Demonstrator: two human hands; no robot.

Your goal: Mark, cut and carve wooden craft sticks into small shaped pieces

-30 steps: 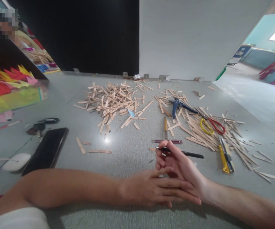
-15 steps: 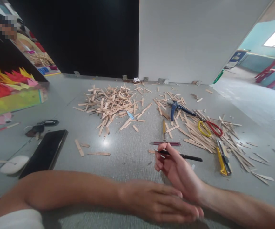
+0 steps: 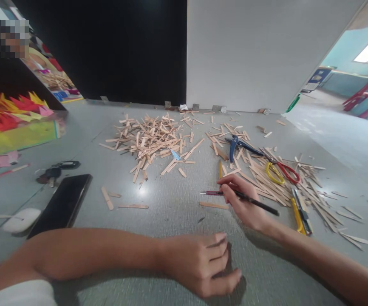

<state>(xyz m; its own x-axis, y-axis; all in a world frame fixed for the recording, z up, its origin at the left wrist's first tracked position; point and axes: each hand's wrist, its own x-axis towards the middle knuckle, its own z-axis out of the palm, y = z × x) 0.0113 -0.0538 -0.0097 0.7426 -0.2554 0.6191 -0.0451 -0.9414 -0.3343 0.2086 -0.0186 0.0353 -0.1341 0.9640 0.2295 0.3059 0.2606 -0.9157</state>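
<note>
My right hand holds a slim black pen between thumb and fingers, its far end slanting down to the right. Under those fingers lies a purple pen, partly covered. A single wooden craft stick is just below it on the grey table. My left hand rests palm down nearer to me, fingers loosely bent and apart, with nothing seen in it. Above the right hand, a yellow-handled tool stands out, its lower part hidden.
A heap of craft sticks covers the back middle. To the right are more sticks, blue-handled pliers, red-and-yellow scissors and a yellow cutter. A phone, keys and white case lie left.
My right hand has turned palm down and moved slightly up and right with the black pen, over the purple pen. My left hand has drawn back left, its straight fingers now bent and spread.
</note>
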